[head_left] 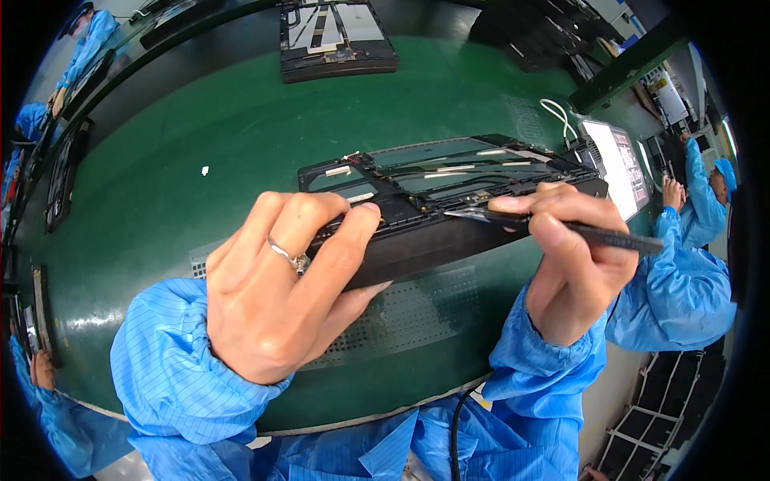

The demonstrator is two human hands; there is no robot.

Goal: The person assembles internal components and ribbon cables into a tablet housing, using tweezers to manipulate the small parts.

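A flat black electronic device housing [449, 248], its inner parts exposed, is tilted on the green table, its thick near side facing me. My left hand [293, 280], with a ring on one finger, grips its left near edge, fingers on top and thumb below. In my right hand [573, 248] are black tweezers [597, 232], pinched between thumb and fingers. Their pale pointed tip lies at the near inner edge of the housing, close to its middle; whether it touches a part I cannot tell. Strips and cables run across the inside of the housing.
Another opened black device [338, 44] lies at the table's far side. A white cable [557, 116] and a printed white sheet [618, 164] are at the right, below a green post [626, 68]. Perforated mats [417, 313] lie under my hands. Co-workers in blue [674, 264] sit on both sides.
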